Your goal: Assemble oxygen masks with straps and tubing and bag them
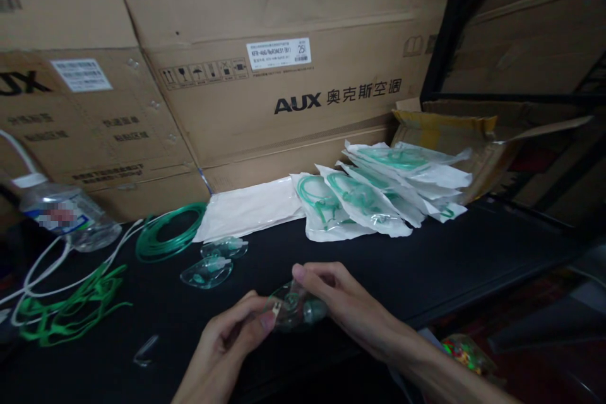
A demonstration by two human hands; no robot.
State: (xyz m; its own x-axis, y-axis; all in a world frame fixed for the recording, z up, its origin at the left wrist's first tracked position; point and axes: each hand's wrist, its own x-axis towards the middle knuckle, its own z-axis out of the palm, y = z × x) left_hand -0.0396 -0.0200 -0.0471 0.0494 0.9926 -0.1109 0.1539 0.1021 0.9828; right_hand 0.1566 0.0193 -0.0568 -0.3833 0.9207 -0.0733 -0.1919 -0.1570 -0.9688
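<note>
Between my hands, just above the black table, is a clear green-tinted oxygen mask point(292, 314). My left hand point(237, 328) pinches its left side, with a small pale strip showing by the thumb. On the other side my right hand point(348, 300) grips the mask's edge; some of its fingers are hidden behind it. Two more clear masks point(207, 273) lie on the table to the upper left of my hands. Farther left are a coil of green tubing point(170, 235) and a heap of green elastic straps point(71, 309).
Sealed packs point(364, 202) with green tubing lie stacked at the back, next to a flat white package point(250, 208). A plastic bottle point(71, 218) and white cables stand left. Large cartons point(293, 132) wall the back; an opened box point(445, 139) sits right. A small clear piece point(146, 351) lies front left.
</note>
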